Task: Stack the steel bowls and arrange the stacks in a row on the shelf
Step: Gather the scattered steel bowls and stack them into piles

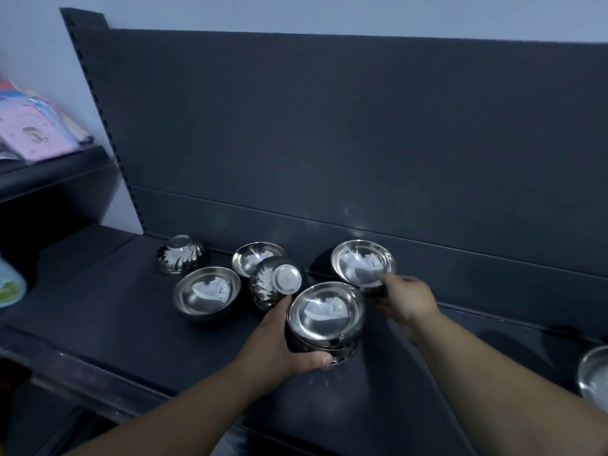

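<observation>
The left hand (279,347) wraps its thumb and fingers round a short stack (325,319) of nested steel bowls, open side up, near the middle of the shelf (98,307); whether the stack rests on the shelf or is held just above it I cannot tell. The right hand (404,297), blurred, reaches past it towards the back edge and seems to grip the near side of a single upright bowl (362,263), thumb at its rim. Just left of the stack a tipped bowl (276,281) lies with its base turned up and outward, touching or overlapping a rear bowl (255,256) that stands open side up. Further left sit a front bowl (207,289), upright, and an overturned bowl (182,255) by the back edge. A cut-off bowl (595,376) shows at the right edge. By my reading the work is early: one stack is begun, the gripped bowl probably joins it next, four or five bowls are loose, two need turning over, and no row exists yet.
</observation>
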`<state>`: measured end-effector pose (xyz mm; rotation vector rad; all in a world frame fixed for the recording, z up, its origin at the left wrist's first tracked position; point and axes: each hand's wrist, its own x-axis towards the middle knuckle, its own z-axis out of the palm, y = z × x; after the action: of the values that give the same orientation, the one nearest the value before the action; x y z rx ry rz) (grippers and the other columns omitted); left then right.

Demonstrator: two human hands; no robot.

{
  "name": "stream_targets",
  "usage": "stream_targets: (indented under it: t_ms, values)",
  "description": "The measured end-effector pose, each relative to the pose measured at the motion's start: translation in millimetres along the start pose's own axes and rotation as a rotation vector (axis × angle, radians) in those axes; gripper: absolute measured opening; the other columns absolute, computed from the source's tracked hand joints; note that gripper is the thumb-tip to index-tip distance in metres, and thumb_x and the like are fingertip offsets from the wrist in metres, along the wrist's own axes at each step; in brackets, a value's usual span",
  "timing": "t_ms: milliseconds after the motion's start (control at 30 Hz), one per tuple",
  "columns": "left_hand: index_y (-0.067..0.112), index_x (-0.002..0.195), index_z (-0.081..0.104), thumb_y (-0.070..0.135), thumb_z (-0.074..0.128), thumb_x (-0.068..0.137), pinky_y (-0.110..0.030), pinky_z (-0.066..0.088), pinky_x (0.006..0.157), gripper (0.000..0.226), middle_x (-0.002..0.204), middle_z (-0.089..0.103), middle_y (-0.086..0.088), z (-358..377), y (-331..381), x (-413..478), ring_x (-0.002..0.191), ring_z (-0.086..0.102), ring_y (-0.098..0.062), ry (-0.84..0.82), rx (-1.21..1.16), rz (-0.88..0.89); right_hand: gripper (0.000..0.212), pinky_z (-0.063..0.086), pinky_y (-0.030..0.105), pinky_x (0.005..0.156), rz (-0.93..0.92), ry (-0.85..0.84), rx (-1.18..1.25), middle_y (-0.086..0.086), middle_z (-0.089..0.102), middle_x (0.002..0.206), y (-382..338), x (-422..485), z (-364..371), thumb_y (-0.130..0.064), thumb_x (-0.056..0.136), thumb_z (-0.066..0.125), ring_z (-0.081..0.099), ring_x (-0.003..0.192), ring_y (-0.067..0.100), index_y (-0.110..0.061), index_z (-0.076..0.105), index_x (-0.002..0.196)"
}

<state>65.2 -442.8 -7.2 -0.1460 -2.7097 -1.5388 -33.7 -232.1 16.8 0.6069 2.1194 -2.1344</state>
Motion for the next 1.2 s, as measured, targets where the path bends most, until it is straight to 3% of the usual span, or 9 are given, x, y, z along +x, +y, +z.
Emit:
stream_targets:
  t_ms: [100,167,300,400,500,633,800,967,1200]
  values:
    - [0.045,0.119,0.049,0.048,0.087,0.050,-0.030,0.048,0.099,0.079,0.118,0.062,0.022,6.4,2.8,1.8,0.110,0.056,0.008,-0.012,0.001,-0.001,0.027,0.059,0.034,0.067,-0.071,-0.005,0.040,0.019,0.069,0.099,-21.7,-12.1,-9.8,-0.018,0.088,0.065,0.070,0.086,0.034,-0.004,0.057,0.109]
    - [0.049,0.114,0.050,0.045,0.087,0.052,-0.023,0.047,0.096,0.073,0.115,0.063,0.024,7.0,4.8,2.5,0.107,0.056,0.011,-0.011,0.006,-0.018,0.027,0.058,0.034,0.066,-0.088,-0.052,0.003,0.021,0.071,0.098,-30.7,-20.8,-13.7,-0.018,0.088,0.063,0.071,0.081,0.033,-0.002,0.059,0.109]
    - [0.052,0.100,0.047,0.031,0.090,0.057,-0.006,0.041,0.081,0.064,0.102,0.064,0.028,5.4,8.6,-0.2,0.094,0.053,0.025,-0.018,-0.031,-0.063,0.025,0.053,0.029,0.054,-0.056,-0.176,-0.092,0.016,0.065,0.071,-34.8,-40.1,-14.8,-0.015,0.090,0.057,0.061,0.055,0.022,0.004,0.061,0.105]
    - [0.047,0.097,0.045,0.024,0.091,0.057,-0.002,0.040,0.080,0.065,0.095,0.060,0.032,6.5,9.6,-2.0,0.085,0.051,0.029,0.003,-0.070,-0.084,0.019,0.051,0.028,0.051,-0.063,-0.209,-0.155,0.015,0.063,0.066,-32.7,-50.9,-11.8,-0.017,0.088,0.059,0.058,0.052,0.022,0.000,0.062,0.096]
    - [0.047,0.104,0.040,0.023,0.090,0.059,0.001,0.037,0.076,0.072,0.096,0.055,0.034,7.2,11.9,-2.9,0.088,0.046,0.027,0.010,-0.090,-0.072,0.022,0.055,0.032,0.059,-0.095,-0.178,-0.253,0.012,0.068,0.069,-22.6,-51.0,-9.1,-0.025,0.082,0.064,0.063,0.059,0.024,-0.004,0.065,0.089]
    - [0.055,0.104,0.043,0.033,0.089,0.054,-0.015,0.041,0.095,0.072,0.108,0.060,0.029,8.2,9.7,-4.8,0.104,0.052,0.015,0.026,-0.086,-0.049,0.028,0.058,0.040,0.079,-0.163,-0.105,-0.459,0.002,0.073,0.078,-10.2,-52.0,-7.1,-0.042,0.072,0.068,0.069,0.079,0.023,-0.015,0.067,0.079]
    - [0.057,0.105,0.046,0.046,0.085,0.046,-0.031,0.043,0.105,0.072,0.115,0.063,0.025,12.1,-1.5,-6.6,0.113,0.056,0.004,0.050,-0.144,-0.068,0.024,0.059,0.033,0.064,-0.108,-0.128,-0.375,0.006,0.072,0.086,2.0,-57.7,-7.0,-0.038,0.079,0.067,0.070,0.081,0.025,-0.015,0.068,0.084]
    - [0.061,0.109,0.041,0.051,0.084,0.046,-0.034,0.045,0.105,0.077,0.118,0.062,0.022,13.0,-2.5,-11.8,0.113,0.058,0.001,0.033,-0.165,-0.070,0.017,0.062,0.042,0.072,-0.111,-0.091,-0.317,0.007,0.073,0.076,13.1,-59.6,-9.1,-0.030,0.079,0.069,0.070,0.069,0.024,-0.015,0.066,0.071]
    - [0.058,0.119,0.039,0.053,0.083,0.049,-0.035,0.043,0.107,0.083,0.125,0.060,0.018,14.2,-5.6,-13.2,0.118,0.055,-0.002,0.026,-0.173,-0.051,0.020,0.059,0.043,0.074,-0.147,-0.079,-0.313,0.004,0.073,0.070,21.1,-58.9,-8.8,-0.031,0.073,0.067,0.067,0.065,0.019,-0.011,0.067,0.071]
